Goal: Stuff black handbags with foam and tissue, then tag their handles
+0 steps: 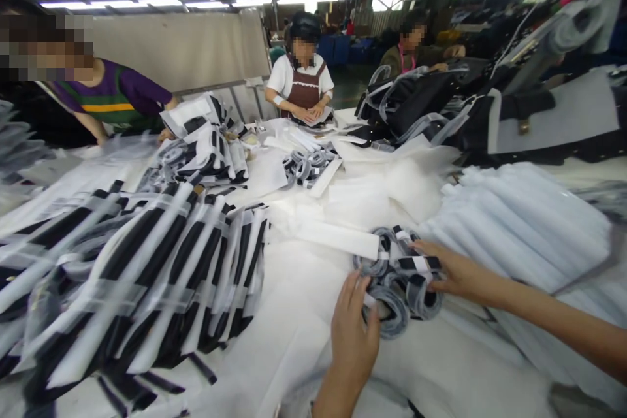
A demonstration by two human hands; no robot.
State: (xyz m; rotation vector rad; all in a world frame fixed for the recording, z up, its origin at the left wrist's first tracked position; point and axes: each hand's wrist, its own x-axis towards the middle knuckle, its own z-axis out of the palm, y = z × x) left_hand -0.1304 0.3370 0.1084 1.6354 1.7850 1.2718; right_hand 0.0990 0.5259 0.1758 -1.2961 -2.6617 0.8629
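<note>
Several coiled straps (392,310), grey with black and white parts, lie bunched together on the white-covered table at front right. My left hand (355,333) is at the near left side of the bunch, fingers stretched and thumb apart, touching the edge of a coil. From the right, my right hand (453,269) has its fingers and thumb around a strap coil with a black end. A long white strip (337,236) reaches to the far left side of the coils.
Wrapped black-and-white bag parts (161,281) cover the table's left. White padded sheets (524,222) are stacked at right, with black bags (539,117) behind. More coils (311,163) lie mid-table. Co-workers stand at left (122,95), across the table (304,88) and farther back (399,62).
</note>
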